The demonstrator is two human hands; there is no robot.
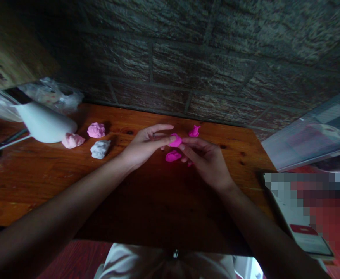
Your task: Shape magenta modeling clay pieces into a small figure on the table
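Note:
Between my two hands, above the wooden table (123, 209), is a flattened piece of bright pink modelling clay (175, 140). The thumb of my left hand (146, 145) presses on its left side, with the forefinger stretched out above. My right hand (206, 157) pinches the clay's right edge between thumb and fingers. Just below lies another magenta clay lump (173, 156) on the table. Behind my right hand stands a small magenta clay figure (194, 131) with bumps on top. A further magenta bit (190, 164) is mostly hidden under my right hand.
On the left sit two pale pink lumps (96, 130) (73, 140) and a white lump (100, 149), beside a white conical object (46, 122) with a cable. Clear plastic bags (53, 95) lie behind. A stone-patterned wall (170, 66) bounds the back; a tablet-like device (306, 228) is at right.

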